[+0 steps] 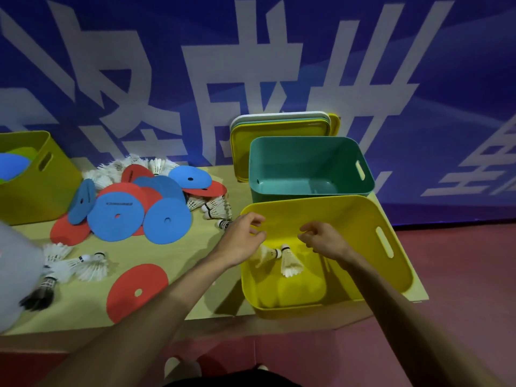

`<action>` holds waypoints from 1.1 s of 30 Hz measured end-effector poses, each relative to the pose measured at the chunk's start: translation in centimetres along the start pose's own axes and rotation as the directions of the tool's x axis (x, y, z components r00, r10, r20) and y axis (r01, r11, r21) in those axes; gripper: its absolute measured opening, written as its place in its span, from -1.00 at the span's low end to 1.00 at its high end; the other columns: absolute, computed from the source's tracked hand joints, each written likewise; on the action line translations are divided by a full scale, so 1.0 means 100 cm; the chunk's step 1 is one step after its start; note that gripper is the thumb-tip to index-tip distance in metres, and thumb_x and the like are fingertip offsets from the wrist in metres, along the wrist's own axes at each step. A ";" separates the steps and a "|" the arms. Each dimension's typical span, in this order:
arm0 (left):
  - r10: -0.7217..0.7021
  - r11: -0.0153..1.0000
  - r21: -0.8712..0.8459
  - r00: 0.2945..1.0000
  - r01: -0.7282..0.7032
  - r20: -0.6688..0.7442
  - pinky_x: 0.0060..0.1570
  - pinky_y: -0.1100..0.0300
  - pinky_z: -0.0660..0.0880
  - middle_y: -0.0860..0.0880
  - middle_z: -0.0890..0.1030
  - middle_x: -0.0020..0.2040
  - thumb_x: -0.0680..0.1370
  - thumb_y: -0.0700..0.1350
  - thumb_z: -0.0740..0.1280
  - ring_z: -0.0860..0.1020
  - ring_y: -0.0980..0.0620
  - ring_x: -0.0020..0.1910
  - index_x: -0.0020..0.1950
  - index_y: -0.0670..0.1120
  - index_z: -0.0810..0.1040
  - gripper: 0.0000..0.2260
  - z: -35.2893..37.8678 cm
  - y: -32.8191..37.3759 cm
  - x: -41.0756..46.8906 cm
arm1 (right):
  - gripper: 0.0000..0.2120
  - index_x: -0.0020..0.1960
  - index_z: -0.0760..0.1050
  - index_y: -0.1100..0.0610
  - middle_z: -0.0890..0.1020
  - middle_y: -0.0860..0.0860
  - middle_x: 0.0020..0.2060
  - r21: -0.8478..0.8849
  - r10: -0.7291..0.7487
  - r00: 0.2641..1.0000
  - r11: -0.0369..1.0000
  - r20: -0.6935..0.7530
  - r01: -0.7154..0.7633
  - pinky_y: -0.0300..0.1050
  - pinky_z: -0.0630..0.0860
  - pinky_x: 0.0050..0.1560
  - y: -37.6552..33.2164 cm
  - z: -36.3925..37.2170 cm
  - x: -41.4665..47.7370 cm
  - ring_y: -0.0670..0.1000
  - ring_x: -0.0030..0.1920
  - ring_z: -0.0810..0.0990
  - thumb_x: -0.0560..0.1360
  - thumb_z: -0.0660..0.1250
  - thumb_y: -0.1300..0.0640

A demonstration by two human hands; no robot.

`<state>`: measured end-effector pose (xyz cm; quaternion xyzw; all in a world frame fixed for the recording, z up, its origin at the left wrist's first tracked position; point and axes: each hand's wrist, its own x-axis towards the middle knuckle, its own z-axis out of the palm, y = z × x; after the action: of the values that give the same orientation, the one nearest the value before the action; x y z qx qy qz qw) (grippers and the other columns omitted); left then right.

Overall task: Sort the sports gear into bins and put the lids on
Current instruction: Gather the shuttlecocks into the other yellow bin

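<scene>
Left hand, right hand: loosely curled, empty. White feather shuttlecocks are best dropped low into yellow plastic bin, tbh.

I take this for a sports hall: blue banner with big white characters at twelve o'clock, red court floor at four, shuttlecocks and marker discs heaped at ten.

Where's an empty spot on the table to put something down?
Bare table between the lone red disc and the yellow bin, and a narrow strip left of the teal bin. Crowded: the disc pile and the shuttlecocks at the left.
</scene>
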<state>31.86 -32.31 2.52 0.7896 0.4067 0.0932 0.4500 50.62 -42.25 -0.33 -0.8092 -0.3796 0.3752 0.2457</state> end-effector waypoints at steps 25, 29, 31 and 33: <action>-0.305 0.912 -0.334 0.939 0.240 -0.157 -0.03 0.12 0.50 0.07 0.58 -0.11 0.52 -0.26 0.26 0.60 -0.02 -0.08 -0.05 0.00 0.57 -0.81 -0.120 -0.167 -0.018 | -0.52 0.36 0.33 0.19 0.49 0.17 0.25 -0.372 -0.143 0.982 0.911 0.127 0.180 -0.06 0.40 0.21 -0.156 0.172 0.063 0.15 0.24 0.47 0.48 0.31 0.11; -0.311 0.910 -0.320 0.944 0.263 -0.109 -0.09 0.20 0.45 0.03 0.56 -0.08 0.56 -0.24 0.24 0.58 -0.03 -0.09 0.01 -0.08 0.58 -0.86 -0.123 -0.194 -0.013 | -0.54 0.39 0.24 0.26 0.38 0.26 0.32 -0.593 0.057 0.988 0.804 0.146 0.041 0.11 0.36 0.28 -0.141 0.195 0.079 0.24 0.31 0.38 0.54 0.21 0.13; -0.317 0.913 -0.297 0.945 0.280 -0.083 -0.10 0.22 0.45 0.02 0.57 -0.06 0.56 -0.23 0.25 0.59 -0.04 -0.05 0.04 -0.10 0.58 -0.86 -0.125 -0.206 -0.011 | -0.63 0.35 0.27 0.26 0.38 0.26 0.30 -0.649 0.097 0.983 0.760 0.157 0.029 0.13 0.35 0.28 -0.131 0.200 0.083 0.23 0.29 0.38 0.58 0.13 0.14; -0.324 0.914 -0.282 0.944 0.293 -0.069 -0.15 0.26 0.44 0.01 0.58 -0.04 0.55 -0.23 0.26 0.59 -0.04 -0.03 0.07 -0.12 0.59 -0.84 -0.129 -0.216 -0.010 | -0.67 0.34 0.31 0.22 0.39 0.23 0.31 -0.693 0.117 0.980 0.721 0.162 0.029 0.10 0.31 0.33 -0.120 0.205 0.085 0.19 0.32 0.36 0.60 0.09 0.16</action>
<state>12.55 -19.11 -6.82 0.6406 0.5350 0.1201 0.5375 32.87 -26.05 -7.96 -0.8104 -0.4947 0.2894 -0.1212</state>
